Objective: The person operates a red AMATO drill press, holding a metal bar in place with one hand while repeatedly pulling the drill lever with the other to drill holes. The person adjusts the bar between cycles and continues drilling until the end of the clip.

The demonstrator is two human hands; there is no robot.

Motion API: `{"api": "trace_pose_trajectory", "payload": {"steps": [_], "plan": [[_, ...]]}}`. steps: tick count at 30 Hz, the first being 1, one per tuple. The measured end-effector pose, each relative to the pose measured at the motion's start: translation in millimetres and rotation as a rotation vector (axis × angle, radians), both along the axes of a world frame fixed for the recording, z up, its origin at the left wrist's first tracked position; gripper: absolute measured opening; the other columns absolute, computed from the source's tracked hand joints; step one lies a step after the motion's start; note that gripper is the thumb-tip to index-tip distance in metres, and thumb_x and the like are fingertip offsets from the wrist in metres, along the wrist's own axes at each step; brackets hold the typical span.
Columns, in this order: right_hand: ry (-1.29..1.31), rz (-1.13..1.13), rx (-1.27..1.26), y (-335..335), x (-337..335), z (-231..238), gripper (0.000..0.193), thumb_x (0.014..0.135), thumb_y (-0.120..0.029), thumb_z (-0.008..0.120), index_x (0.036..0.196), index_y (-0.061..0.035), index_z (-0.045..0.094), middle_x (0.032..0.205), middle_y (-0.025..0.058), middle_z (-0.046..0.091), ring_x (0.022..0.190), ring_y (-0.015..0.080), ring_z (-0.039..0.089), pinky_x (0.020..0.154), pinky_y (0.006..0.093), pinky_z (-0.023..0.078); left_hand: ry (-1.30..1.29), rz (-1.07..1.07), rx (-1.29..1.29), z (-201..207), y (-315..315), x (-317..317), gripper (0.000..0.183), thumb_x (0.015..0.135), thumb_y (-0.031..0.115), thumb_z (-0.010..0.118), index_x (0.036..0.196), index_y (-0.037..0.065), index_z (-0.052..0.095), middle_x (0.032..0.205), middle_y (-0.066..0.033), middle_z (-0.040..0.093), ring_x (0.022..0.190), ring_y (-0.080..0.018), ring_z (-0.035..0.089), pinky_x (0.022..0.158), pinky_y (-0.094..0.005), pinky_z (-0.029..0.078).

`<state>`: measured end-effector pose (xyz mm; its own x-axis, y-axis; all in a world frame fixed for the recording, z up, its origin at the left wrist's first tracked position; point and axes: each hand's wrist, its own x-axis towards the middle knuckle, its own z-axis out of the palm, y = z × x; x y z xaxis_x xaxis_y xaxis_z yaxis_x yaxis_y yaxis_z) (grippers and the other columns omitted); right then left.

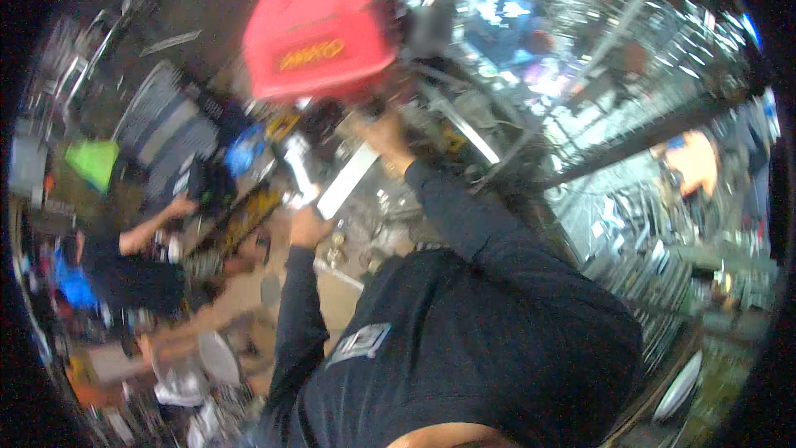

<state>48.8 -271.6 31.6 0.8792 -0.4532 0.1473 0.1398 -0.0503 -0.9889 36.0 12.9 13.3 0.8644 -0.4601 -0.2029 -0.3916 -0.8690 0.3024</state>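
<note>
The left hand is at the near end of a flat white strip, its fingers apparently curled, though the blur hides how far they are closed and I cannot tell whether they pinch the strip or only rest against it. The strip slants up and to the right from that grip, and its far end lies just beside the right hand. The right hand reaches in under the front edge of a big red cover, beyond the strip; its fingertips are lost against dark parts there, so I cannot tell how open that grip is or what it has hold of. Just beyond the left hand, to the left of the strip, stands a shiny metal piece; farther out that way is a blue thing. Well to the left of both grips is a co-worker's hand, apart from this work. The step in hand looks like handling the strip by its near end while the right hand works under the cover. As I judge it, the next move calls for a steady left hand and careful fingers in that tight spot.
</note>
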Motion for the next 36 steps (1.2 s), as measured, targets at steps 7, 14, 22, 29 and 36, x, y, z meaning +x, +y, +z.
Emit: {"api": "trace_pose_trajectory", "payload": {"steps": [7,14,22,29,36], "plan": [[0.101,0.453,-0.627,-87,-5,-22,0.048,0.086,-0.030,0.075,0.121,0.0005,0.065,0.106,0.0091,0.071,0.104,0.0205,0.066,0.091,0.0365,0.053,-0.030,-0.170,-0.085,-45,12,35,0.053,0.072,0.039,0.078,0.108,0.001,0.070,0.096,-0.0263,0.071,0.092,-0.0439,0.069,0.079,-0.0499,0.055],[0.204,-0.094,0.115,-160,-135,26,0.026,0.094,-0.017,0.061,0.111,0.0004,0.071,0.092,0.0083,0.073,0.069,0.0156,0.069,0.067,0.0302,0.056,0.012,-0.111,-0.150,-53,22,18,0.052,0.071,0.038,0.081,0.108,0.004,0.071,0.094,-0.0223,0.073,0.092,-0.0414,0.069,0.079,-0.0495,0.054],[-0.638,0.080,0.169,-201,-72,195,0.028,0.103,-0.035,0.057,0.113,-0.0099,0.065,0.094,-0.0010,0.062,0.084,0.0088,0.057,0.075,0.0284,0.047,-0.014,-0.051,-0.078,-29,14,-2,0.077,0.075,0.054,0.080,0.130,0.004,0.060,0.115,-0.0243,0.069,0.103,-0.0420,0.067,0.087,-0.0479,0.054],[-0.373,0.052,0.214,-146,-34,256,0.050,0.100,-0.043,0.058,0.134,-0.0066,0.049,0.100,0.0119,0.064,0.093,0.0269,0.066,0.088,0.0427,0.055,-0.201,-0.090,-0.021,-32,18,43,0.065,0.074,0.050,0.078,0.128,0.016,0.064,0.096,-0.0215,0.072,0.088,-0.0407,0.070,0.079,-0.0514,0.055],[-0.709,-0.283,-0.021,-158,-97,180,0.026,0.103,-0.023,0.056,0.089,-0.0030,0.063,0.068,-0.0013,0.056,0.062,0.0069,0.051,0.061,0.0243,0.041,-0.145,-0.102,0.051,-29,16,43,0.063,0.073,0.048,0.078,0.123,0.013,0.065,0.092,-0.0225,0.072,0.085,-0.0407,0.070,0.077,-0.0507,0.056]]}}
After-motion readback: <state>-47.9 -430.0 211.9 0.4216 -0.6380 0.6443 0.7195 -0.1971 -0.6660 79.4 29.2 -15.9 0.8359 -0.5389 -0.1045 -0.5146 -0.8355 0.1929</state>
